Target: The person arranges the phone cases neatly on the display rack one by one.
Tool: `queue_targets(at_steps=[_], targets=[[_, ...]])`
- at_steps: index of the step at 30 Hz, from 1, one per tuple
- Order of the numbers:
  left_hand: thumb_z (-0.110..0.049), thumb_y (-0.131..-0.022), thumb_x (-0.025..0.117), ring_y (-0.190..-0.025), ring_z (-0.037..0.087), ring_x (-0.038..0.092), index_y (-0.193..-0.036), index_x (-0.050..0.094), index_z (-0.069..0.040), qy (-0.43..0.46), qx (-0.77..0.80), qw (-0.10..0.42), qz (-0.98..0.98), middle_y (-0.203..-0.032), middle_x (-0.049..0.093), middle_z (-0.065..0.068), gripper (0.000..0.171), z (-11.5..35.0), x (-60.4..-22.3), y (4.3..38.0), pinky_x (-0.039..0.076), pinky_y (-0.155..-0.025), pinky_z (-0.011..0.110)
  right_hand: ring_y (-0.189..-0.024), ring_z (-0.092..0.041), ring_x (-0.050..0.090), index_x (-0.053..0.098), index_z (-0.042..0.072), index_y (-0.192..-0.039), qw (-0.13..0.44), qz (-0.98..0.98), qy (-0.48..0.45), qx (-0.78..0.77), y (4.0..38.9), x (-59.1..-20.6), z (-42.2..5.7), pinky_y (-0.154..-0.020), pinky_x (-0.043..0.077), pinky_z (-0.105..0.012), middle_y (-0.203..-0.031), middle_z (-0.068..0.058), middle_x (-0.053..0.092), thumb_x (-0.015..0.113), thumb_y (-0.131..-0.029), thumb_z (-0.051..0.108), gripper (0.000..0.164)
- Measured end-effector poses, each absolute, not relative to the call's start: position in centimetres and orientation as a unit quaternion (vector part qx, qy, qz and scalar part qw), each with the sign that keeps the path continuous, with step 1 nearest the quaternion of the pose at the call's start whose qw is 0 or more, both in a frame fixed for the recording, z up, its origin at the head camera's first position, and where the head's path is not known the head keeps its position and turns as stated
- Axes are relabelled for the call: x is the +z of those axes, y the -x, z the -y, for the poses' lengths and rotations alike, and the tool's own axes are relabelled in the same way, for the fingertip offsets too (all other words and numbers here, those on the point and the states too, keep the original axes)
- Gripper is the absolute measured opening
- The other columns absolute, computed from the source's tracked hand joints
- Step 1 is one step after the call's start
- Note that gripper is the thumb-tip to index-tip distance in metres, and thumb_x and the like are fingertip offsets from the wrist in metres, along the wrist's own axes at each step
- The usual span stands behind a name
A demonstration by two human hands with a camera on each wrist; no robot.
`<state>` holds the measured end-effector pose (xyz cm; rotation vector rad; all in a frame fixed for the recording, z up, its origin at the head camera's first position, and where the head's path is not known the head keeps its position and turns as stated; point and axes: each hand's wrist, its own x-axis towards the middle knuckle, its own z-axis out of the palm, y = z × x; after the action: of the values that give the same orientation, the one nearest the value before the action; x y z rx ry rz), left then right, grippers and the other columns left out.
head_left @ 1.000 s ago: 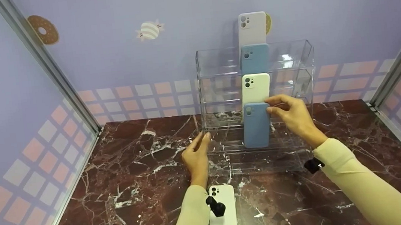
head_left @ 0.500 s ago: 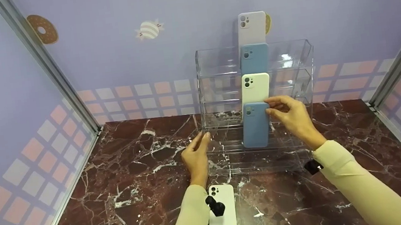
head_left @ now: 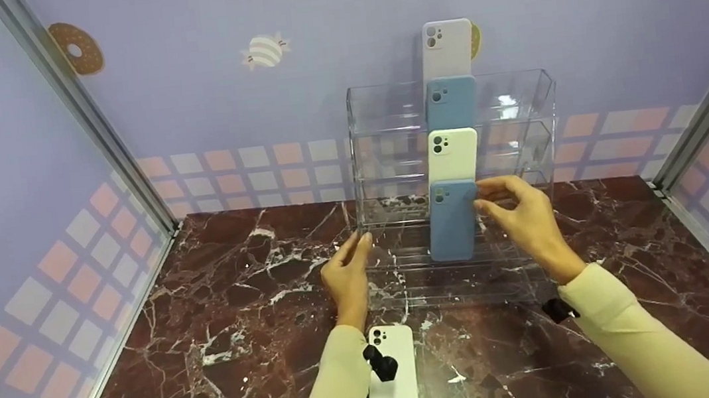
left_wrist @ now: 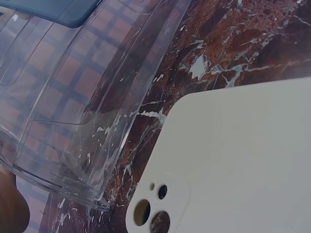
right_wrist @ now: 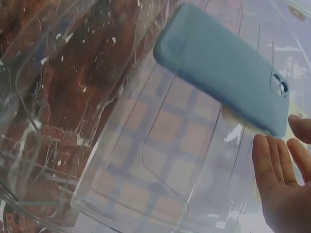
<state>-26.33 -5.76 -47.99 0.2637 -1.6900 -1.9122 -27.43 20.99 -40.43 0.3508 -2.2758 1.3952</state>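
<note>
In the head view a blue phone case (head_left: 452,221) stands upright in the front tier of a clear acrylic display rack (head_left: 387,134). My right hand (head_left: 524,220) is beside its upper right edge, thumb and fingers parted. The right wrist view shows those fingertips (right_wrist: 260,141) right by the corner of the blue case (right_wrist: 223,68), with nothing held. My left hand (head_left: 347,283) holds the rack's left side edge between thumb and fingers. In the left wrist view only a finger (left_wrist: 12,206) shows at the rack's edge.
Behind the blue case rise a pale green-white case (head_left: 453,154), a teal-blue case (head_left: 450,104) and a pale pink case (head_left: 450,51), one per tier. Another white case (head_left: 400,394) lies flat on the dark red marbled table (head_left: 244,345), partly under the left wrist camera.
My right hand has let go of the blue case's upper right edge and moved slightly down and right. The blue case stays in place, and my left hand has not moved.
</note>
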Motion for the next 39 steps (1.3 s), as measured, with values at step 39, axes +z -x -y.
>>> queue_targets(at_steps=[39], targets=[[-0.018, -0.089, 0.088, -0.093, 0.021, 0.078, -0.115, 0.082, -0.004, -0.087, -0.737, 0.267, 0.615, -0.098, 0.081, 0.01, 0.03, 6.1, -50.5, 28.0, 0.058, -0.088, 0.027, -0.098, -0.029, 0.072, 0.073, 0.0, -0.117, 0.015, 0.826, -0.231, 0.514, 20.1, -50.2, -13.9, -0.089, 0.062, -0.04, -0.112, -0.017, 0.073, 0.084, -0.09, 0.009, 0.03]])
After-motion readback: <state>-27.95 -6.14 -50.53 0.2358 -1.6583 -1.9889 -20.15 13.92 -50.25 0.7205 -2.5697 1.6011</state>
